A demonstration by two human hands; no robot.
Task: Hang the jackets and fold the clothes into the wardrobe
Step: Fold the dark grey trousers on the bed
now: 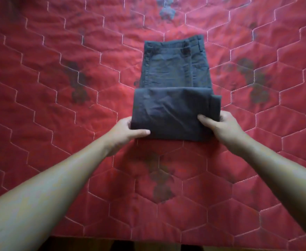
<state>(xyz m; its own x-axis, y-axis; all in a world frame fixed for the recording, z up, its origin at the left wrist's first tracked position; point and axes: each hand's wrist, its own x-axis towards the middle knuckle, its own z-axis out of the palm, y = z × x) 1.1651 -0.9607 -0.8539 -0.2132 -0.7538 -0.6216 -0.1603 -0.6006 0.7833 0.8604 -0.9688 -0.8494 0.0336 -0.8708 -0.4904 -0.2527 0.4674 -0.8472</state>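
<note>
Left hand [125, 132] partly hidden under trousers [170, 113], quilt [57, 87] cropped at edges

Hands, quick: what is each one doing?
Left hand: holding the folded dark grey fabric trousers, left edge.
Right hand: holding the same trousers, right edge.

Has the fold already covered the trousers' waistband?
No: the waistband of the trousers lies bare at the far end, beyond the folded part that the left hand and right hand grip.

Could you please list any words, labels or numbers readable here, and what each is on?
None can be read.
The dark trousers show a dark patch at the waistband, too blurred to tell if it bears text.
The red quilt bears no text.
</note>
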